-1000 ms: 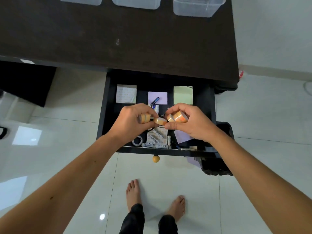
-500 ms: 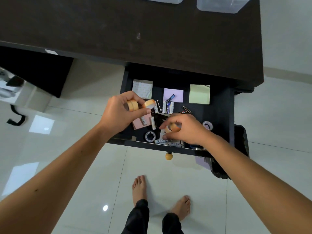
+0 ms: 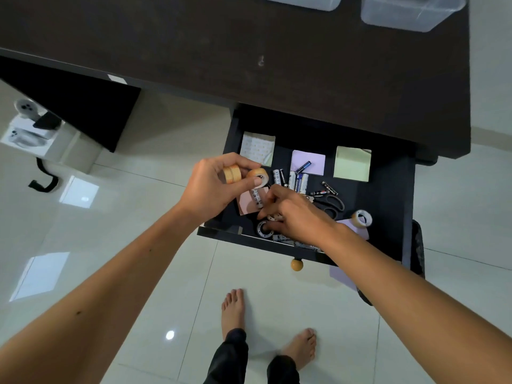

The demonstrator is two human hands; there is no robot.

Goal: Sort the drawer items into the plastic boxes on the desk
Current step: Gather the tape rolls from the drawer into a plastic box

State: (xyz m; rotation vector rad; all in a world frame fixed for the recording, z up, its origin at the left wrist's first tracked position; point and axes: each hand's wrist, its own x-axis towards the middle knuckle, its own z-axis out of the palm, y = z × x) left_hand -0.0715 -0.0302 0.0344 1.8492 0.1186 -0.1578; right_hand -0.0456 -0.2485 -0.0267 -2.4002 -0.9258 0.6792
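Over a pale tiled floor, the dark desk's open drawer (image 3: 388, 189) is mid-sort: left hand (image 3: 210, 187) grips two tan tape rolls (image 3: 243, 175), right hand (image 3: 299, 217) curls round small rolls near the front edge; lifting to the plastic boxes (image 3: 410, 12) should follow.

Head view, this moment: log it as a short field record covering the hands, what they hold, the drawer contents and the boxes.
left hand: holds two tan tape rolls above the drawer's left edge
right hand: down in the drawer, fingers curled around small tape rolls near the front; exact grip unclear
loose in drawer: batteries, sticky-note pads, scissors, another tape roll
plastic boxes: on desk, contents not visible
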